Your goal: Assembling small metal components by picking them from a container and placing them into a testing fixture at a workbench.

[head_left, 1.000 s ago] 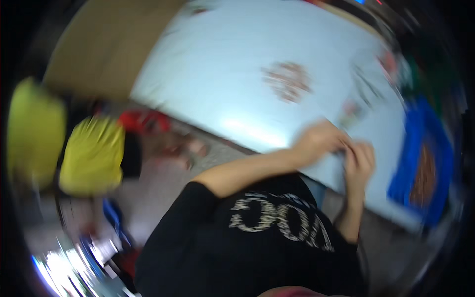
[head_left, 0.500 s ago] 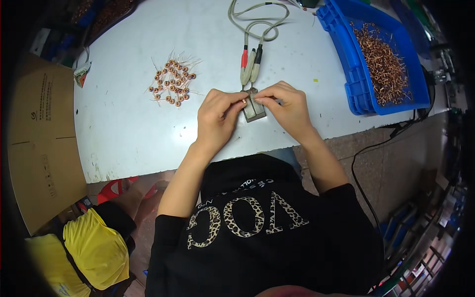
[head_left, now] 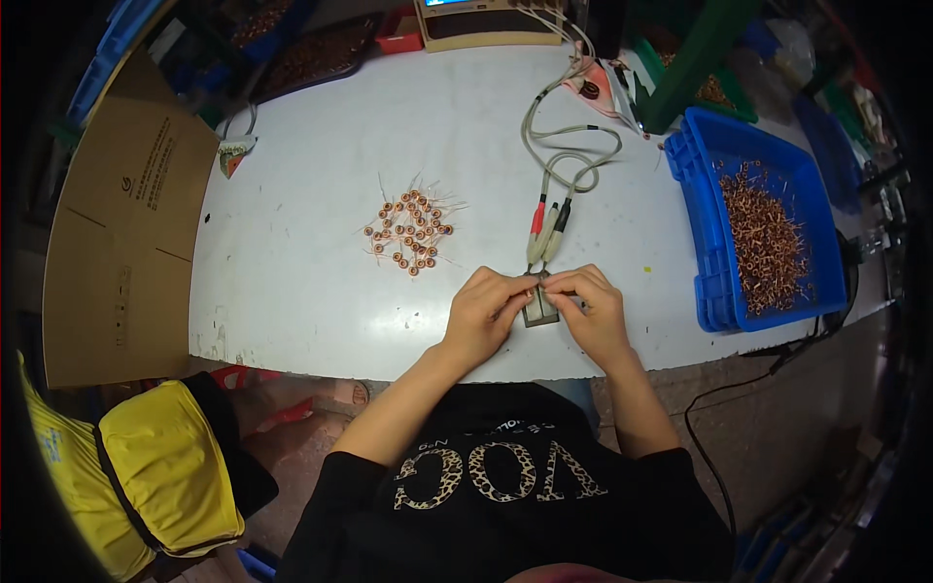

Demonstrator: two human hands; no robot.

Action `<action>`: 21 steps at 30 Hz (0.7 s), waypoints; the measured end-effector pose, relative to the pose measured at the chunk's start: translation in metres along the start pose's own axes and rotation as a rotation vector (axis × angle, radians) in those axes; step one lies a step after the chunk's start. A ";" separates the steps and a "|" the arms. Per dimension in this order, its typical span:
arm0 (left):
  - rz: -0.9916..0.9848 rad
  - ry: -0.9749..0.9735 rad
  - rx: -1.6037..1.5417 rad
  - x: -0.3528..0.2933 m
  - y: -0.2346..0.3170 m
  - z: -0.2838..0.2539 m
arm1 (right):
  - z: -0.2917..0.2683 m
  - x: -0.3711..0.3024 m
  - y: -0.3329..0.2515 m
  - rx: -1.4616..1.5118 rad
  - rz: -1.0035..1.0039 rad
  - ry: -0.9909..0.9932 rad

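A small grey test block (head_left: pixel 540 309), flat and rectangular, is lying near the table's (head_left: pixel 292 272) near edge, under two probe clips (head_left: pixel 546 233). It is being pinched from both sides: left hand (head_left: pixel 483 313) and right hand (head_left: pixel 595 309) are curled, fingertips closed over its far end.
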State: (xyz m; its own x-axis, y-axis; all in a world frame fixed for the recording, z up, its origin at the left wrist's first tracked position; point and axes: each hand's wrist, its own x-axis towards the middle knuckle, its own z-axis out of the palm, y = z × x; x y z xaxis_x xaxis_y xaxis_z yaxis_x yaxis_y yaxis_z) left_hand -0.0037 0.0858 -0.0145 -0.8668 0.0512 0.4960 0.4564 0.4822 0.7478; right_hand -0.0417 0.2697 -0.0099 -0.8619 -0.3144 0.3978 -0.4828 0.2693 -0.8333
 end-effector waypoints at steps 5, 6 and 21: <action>0.011 -0.050 -0.083 0.004 0.006 -0.002 | -0.005 0.003 -0.002 -0.007 -0.037 -0.095; -0.015 -0.056 -0.097 0.000 0.006 -0.003 | -0.006 0.001 0.000 -0.061 -0.132 -0.110; -0.190 0.173 0.602 -0.021 -0.029 -0.086 | -0.132 0.026 0.005 0.701 0.133 0.708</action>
State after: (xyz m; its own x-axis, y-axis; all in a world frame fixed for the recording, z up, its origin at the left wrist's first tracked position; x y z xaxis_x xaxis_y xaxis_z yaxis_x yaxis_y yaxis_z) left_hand 0.0184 -0.0043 -0.0088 -0.8535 -0.2004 0.4810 0.0629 0.8767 0.4769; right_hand -0.0870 0.3827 0.0468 -0.9060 0.3541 0.2320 -0.3723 -0.4056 -0.8348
